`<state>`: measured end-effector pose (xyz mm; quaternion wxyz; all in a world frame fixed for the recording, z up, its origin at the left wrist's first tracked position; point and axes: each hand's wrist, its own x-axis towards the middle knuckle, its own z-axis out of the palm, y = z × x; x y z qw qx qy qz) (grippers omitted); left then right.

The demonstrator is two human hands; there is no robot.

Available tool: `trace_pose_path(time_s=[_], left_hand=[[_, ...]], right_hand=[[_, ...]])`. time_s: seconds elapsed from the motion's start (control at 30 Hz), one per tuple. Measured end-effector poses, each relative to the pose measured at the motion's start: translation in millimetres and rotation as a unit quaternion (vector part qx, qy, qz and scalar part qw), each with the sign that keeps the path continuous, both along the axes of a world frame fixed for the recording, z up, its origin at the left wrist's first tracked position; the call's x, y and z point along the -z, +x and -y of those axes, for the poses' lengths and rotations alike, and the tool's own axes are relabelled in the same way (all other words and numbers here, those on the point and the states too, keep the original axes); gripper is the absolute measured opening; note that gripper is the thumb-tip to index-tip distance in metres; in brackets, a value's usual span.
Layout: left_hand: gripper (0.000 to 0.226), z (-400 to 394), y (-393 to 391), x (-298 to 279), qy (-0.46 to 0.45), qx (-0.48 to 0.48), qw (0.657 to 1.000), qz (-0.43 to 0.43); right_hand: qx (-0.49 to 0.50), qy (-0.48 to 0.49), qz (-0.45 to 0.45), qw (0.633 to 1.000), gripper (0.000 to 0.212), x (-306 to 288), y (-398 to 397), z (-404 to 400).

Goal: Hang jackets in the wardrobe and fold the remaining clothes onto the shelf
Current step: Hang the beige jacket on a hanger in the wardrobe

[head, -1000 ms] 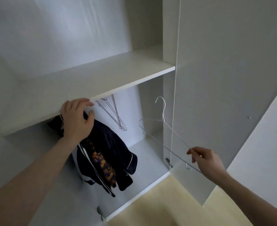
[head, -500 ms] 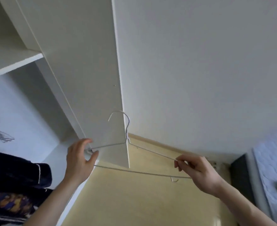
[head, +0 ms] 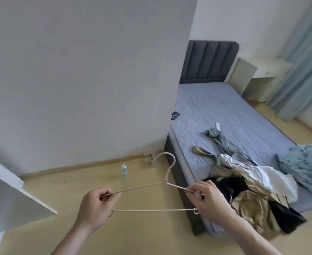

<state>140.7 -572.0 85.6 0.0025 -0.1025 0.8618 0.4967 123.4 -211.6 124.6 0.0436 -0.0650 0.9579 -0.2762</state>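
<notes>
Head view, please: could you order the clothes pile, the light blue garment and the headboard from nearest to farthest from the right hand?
1. Clothes pile, beside the right hand, on the bed's near end.
2. Light blue garment, farther right.
3. Headboard, at the bed's far end.

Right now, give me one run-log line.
left hand: grips hanger | right hand: grips hanger | clothes pile: on bed
</notes>
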Motion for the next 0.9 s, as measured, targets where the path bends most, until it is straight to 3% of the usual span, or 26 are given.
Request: trace_pose_path(time_s=[0.2,0.37,0.53,0.7,0.9], left_hand=[[0.034,-151.3,-35.4,7.3,0.015,0.104,0.994,0.035],[0.008,-224.9,-78.1,27.7,-0.005,0.162,0.984,0.079],[0.021,-299.2,-143.6,59.7,-0.035,0.224,0.965,0.132],[0.009,-392.0,-205.6,98.7,-0.098,0.322,0.921,0.199],[0.016,-505.3,-268.6,130.9,-0.165,0.424,0.859,0.233]], right_hand=[[0.112,-0.1,0.063,0.987,0.02,20.5,27.5,-117.3],[0.235,-0.138,0.075,0.959,0.024,34.6,47.5,-195.2],[0.358,-0.166,0.074,0.916,0.031,55.1,57.9,-265.2],[0.433,-0.175,0.074,0.881,0.034,78.4,42.7,-321.8],[0.537,-0.194,0.103,0.815,0.045,100.5,-17.9,-388.6]])
